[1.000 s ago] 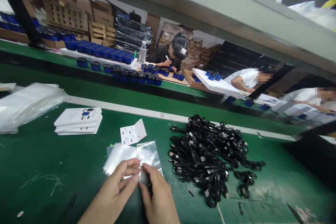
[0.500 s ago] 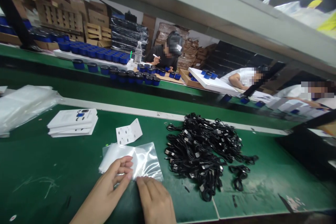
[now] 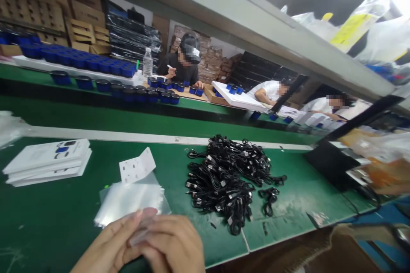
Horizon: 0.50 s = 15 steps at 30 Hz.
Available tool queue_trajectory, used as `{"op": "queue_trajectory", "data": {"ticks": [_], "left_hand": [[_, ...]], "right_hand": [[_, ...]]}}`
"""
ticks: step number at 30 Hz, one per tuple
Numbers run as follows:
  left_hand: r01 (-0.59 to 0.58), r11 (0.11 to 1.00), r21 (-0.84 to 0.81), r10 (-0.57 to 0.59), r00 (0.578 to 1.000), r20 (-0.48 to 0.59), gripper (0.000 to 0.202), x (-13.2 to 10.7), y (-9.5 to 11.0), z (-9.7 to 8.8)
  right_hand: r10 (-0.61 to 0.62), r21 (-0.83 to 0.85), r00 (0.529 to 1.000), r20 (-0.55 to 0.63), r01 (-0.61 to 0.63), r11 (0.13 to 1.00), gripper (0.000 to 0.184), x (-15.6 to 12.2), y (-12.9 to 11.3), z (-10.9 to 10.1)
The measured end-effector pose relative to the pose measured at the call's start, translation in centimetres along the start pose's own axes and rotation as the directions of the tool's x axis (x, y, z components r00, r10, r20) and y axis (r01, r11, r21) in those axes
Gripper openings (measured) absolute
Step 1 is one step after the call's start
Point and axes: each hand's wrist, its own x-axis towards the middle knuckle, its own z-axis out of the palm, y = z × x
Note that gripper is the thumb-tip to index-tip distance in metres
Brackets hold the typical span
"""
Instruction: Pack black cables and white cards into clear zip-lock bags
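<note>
My left hand (image 3: pixel 110 241) and my right hand (image 3: pixel 177 239) meet at the near edge of the green bench. Pinched between their fingers is a clear plastic bag (image 3: pixel 140 235), mostly covered by the fingers. Just beyond them lies a stack of clear plastic bags (image 3: pixel 128 199). A folded printed leaflet (image 3: pixel 137 167) rests on the far edge of that stack. To the right spreads a big heap of coiled black USB cables (image 3: pixel 224 179), with a few coils (image 3: pixel 269 200) apart from it.
A pile of white printed booklets (image 3: pixel 48 160) sits at left, beside more plastic film (image 3: pixel 11 128). Behind a white strip, blue jars with black lids (image 3: pixel 96 62) line the far bench, where several people work. A grey shelf beam (image 3: pixel 224 13) crosses overhead; a black box (image 3: pixel 333 164) stands at right.
Both hands have come together and nearer to me, now holding a bag between them. The bag that lay over the stack's right side is gone from there. The view has turned right.
</note>
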Motion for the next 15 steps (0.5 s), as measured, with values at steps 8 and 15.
{"op": "queue_trajectory", "data": {"ticks": [8, 15], "left_hand": [[-0.162, 0.986, 0.049, 0.165, 0.983, -0.085, 0.054, -0.7, 0.0, 2.5], [-0.356, 0.886, 0.299, 0.42, 0.888, -0.186, 0.068, 0.2, -0.9, 0.8]], "right_hand": [[0.591, 0.372, 0.804, 0.058, -0.567, 0.735, 0.03, -2.7, 1.5, 1.5], [0.645, 0.277, 0.747, 0.161, -0.661, 0.697, 0.023, -1.4, 1.4, 1.7]]}}
